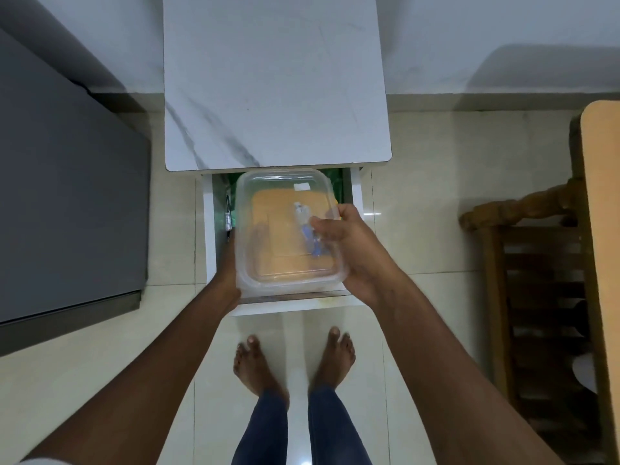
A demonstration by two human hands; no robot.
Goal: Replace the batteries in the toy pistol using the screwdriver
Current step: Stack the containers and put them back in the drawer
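A clear plastic lidded container (pixel 285 182) is held over an open white drawer (pixel 356 193). My left hand (pixel 228 270) grips its left lower side, mostly hidden behind the box. My right hand (pixel 349 250) grips its right edge, thumb on the lid. Through the plastic I see a small blurred white and blue object (pixel 307 229) and something orange-tan beneath; I cannot tell what they are. No toy pistol or screwdriver is recognisable.
The drawer belongs to a white marble-top table (pixel 275 78). A grey cabinet (pixel 67 196) stands at the left, a wooden chair (pixel 530 263) and tan tabletop (pixel 604 229) at the right. My bare feet stand on the tiled floor (pixel 419 196) below the drawer.
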